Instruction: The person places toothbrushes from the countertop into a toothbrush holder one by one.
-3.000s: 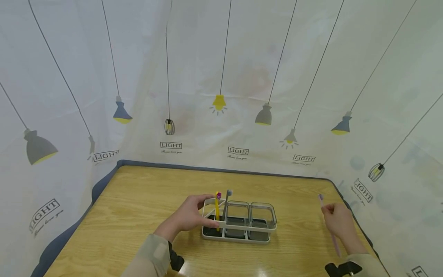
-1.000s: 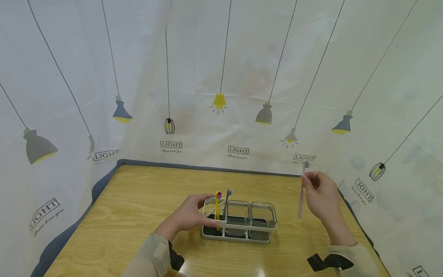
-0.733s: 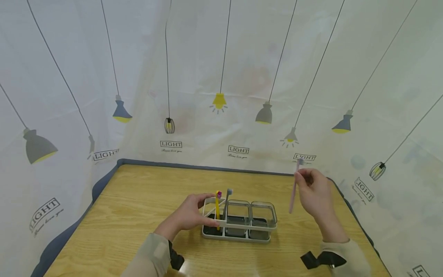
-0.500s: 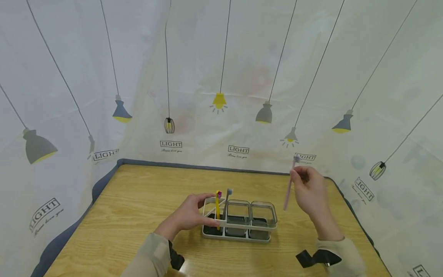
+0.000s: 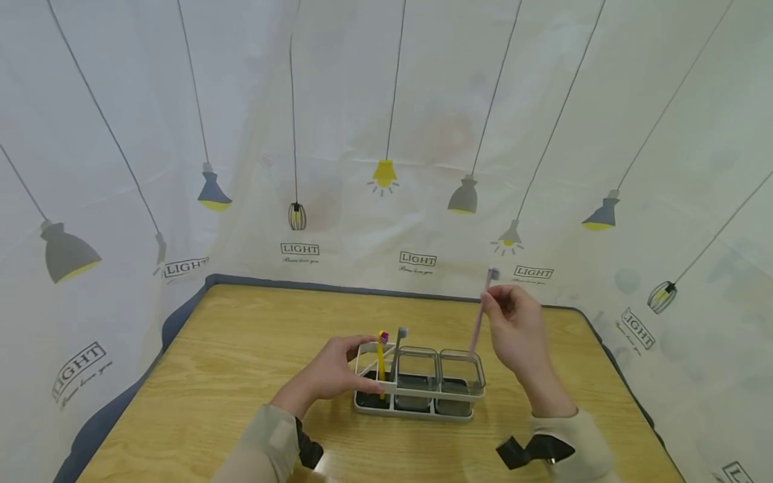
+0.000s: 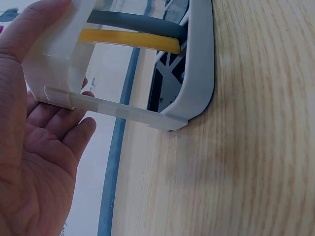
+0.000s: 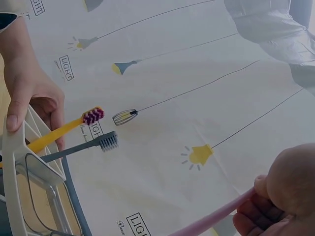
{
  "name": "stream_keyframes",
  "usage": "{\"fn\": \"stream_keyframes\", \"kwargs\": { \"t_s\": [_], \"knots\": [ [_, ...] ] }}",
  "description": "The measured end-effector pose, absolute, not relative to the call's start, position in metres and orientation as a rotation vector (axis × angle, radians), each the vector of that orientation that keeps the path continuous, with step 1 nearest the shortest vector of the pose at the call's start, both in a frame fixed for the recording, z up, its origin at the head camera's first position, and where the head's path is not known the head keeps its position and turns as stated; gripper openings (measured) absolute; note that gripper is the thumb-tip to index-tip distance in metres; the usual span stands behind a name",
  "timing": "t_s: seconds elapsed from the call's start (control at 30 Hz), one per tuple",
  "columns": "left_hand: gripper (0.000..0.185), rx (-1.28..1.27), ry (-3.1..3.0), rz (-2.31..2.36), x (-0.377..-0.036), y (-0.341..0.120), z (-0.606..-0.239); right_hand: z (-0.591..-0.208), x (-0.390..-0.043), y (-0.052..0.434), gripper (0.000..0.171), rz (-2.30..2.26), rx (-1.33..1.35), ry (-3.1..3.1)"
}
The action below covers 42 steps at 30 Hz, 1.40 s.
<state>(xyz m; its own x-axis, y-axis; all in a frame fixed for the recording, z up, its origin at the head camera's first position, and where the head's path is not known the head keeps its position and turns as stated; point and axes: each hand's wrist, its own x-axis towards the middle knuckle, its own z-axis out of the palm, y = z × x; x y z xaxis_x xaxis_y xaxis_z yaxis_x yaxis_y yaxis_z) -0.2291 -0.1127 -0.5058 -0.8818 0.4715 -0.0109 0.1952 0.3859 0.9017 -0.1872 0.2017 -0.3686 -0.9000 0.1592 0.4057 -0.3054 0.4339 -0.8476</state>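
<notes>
three toothbrushes [image 5: 476, 320]; one holder [image 5: 417, 404]

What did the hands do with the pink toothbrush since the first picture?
The right hand lifted the pink toothbrush from low at the table's right side, turned it upright and carried it left, above the holder. The left hand stayed on the holder; the yellow toothbrush and grey toothbrush stayed put.

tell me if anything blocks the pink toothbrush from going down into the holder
Nothing visible does. The right hand holds the pink toothbrush upright above the holder, handle tip over the right clear cup. The yellow and grey toothbrushes stand at the left end.
</notes>
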Motion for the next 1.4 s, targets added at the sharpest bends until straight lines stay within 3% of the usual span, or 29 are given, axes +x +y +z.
{"fn": "stream_keyframes", "kwargs": {
  "t_s": [1.4],
  "knots": [
    [0.097,0.626,2.378,1.497,-0.230,-0.114,-0.508,-0.387,-0.181,0.132,0.007,1.843,0.303,-2.121]
  ]
}}
